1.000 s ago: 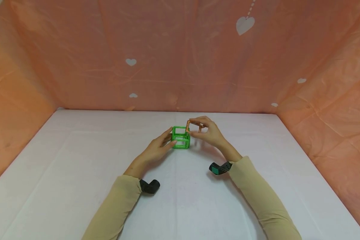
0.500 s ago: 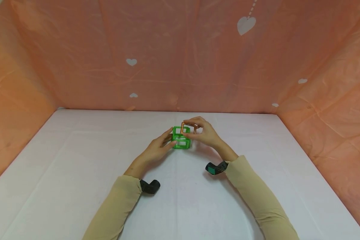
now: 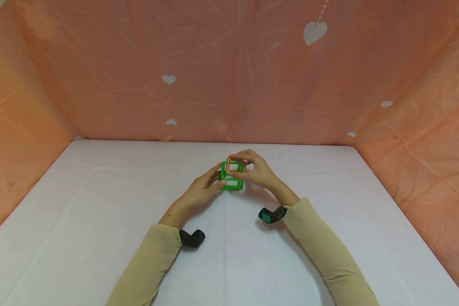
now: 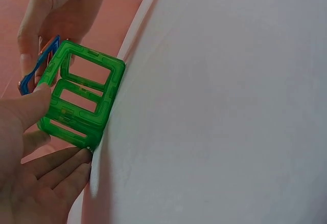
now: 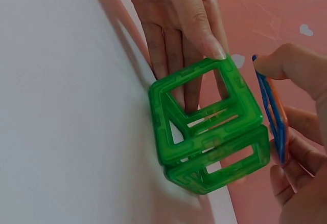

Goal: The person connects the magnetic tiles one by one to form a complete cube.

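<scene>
A cube of green magnetic tiles [image 3: 233, 188] with open window-like faces rests on the white cloth, near the middle of the head view. My left hand [image 3: 199, 191] holds it from the left, thumb on the near face and fingers spread along the far side. Between thumb and fingertips, my right hand [image 3: 262, 172] pinches a square magnetic tile frame [image 3: 227, 165], which looks orange from the head. The right wrist view shows this frame [image 5: 272, 106] as blue on the cube's side and orange behind, tilted and close beside the cube's upper edge.
The white cloth-covered table [image 3: 99, 204] spreads around both hands. Orange sheeting with pale hearts [image 3: 229, 85] rises behind the table and at both sides. Black cameras sit at the left wrist [image 3: 192, 239] and the right wrist [image 3: 271, 215].
My right hand has moved left with the tile frame, from the cube's right side to overlapping its upper part in the head view. The left hand and cube have hardly moved.
</scene>
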Action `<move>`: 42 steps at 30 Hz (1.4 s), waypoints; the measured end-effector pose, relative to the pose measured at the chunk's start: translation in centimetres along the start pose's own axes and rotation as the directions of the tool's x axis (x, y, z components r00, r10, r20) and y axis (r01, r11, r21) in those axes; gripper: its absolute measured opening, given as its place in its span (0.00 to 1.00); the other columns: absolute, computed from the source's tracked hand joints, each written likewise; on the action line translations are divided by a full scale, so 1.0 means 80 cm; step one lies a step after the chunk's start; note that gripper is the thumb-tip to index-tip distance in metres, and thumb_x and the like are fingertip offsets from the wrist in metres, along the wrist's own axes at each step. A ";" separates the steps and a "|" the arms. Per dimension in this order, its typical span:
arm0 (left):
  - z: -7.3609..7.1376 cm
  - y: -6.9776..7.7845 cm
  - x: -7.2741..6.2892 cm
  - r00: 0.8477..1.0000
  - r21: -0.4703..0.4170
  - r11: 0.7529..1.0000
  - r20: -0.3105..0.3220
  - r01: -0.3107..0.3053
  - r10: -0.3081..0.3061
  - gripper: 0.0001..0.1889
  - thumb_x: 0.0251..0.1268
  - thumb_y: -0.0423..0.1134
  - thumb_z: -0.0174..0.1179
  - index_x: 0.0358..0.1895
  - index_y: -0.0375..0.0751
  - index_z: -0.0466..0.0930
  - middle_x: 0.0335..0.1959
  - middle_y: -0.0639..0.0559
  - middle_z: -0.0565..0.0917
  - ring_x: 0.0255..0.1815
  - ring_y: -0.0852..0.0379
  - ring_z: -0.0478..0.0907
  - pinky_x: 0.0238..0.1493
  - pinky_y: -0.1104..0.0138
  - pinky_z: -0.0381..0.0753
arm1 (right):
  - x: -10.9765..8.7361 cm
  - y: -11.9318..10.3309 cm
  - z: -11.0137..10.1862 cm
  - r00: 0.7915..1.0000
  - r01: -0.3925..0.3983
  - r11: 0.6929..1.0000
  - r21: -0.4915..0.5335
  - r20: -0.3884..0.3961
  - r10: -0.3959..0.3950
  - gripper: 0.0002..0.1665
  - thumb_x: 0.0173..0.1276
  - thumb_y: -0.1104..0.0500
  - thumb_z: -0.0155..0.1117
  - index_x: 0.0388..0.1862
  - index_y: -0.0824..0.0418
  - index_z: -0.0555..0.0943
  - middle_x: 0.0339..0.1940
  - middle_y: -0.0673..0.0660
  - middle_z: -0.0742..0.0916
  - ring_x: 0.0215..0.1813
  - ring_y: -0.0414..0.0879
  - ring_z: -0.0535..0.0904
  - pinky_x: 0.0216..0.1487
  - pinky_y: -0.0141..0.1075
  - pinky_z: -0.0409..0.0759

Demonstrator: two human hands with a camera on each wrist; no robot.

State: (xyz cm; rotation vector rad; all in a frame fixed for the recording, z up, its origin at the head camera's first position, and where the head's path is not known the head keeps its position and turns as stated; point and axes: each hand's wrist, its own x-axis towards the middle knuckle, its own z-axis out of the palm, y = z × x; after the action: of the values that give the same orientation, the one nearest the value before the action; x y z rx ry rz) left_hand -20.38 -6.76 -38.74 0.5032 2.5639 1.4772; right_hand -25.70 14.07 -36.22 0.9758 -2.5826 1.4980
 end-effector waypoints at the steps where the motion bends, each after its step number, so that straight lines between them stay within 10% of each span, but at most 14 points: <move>1: 0.000 0.000 0.000 1.000 0.002 1.000 0.000 -0.002 0.002 0.35 0.74 0.44 0.52 0.77 0.41 0.47 0.68 0.35 0.68 0.68 0.40 0.67 0.70 0.53 0.64 | 0.000 -0.001 0.001 1.000 0.001 1.000 -0.006 0.002 -0.001 0.29 0.55 0.63 0.74 0.58 0.65 0.80 0.53 0.62 0.80 0.56 0.54 0.73 0.55 0.53 0.70; 32: 0.001 0.004 -0.002 0.999 0.039 0.999 -0.019 0.033 -0.032 0.35 0.72 0.45 0.54 0.76 0.41 0.50 0.68 0.38 0.69 0.69 0.44 0.67 0.73 0.53 0.59 | -0.012 0.011 -0.001 0.999 0.037 0.999 0.007 -0.001 -0.037 0.28 0.56 0.64 0.73 0.57 0.66 0.79 0.58 0.59 0.81 0.60 0.52 0.72 0.53 0.46 0.70; 42: -0.003 0.003 -0.004 0.999 0.087 0.996 -0.037 0.026 -0.023 0.35 0.71 0.46 0.55 0.75 0.39 0.52 0.67 0.34 0.69 0.70 0.41 0.66 0.73 0.51 0.58 | -0.023 0.014 -0.011 0.999 0.014 1.000 0.023 -0.034 -0.013 0.28 0.56 0.67 0.72 0.57 0.69 0.79 0.57 0.65 0.81 0.61 0.59 0.72 0.54 0.58 0.70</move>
State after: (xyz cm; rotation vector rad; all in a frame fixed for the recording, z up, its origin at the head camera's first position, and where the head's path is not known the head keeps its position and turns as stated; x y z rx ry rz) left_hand -20.10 -6.97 -38.39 0.4584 2.6624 1.3830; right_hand -25.07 16.08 -37.13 0.9592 -2.5361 1.5305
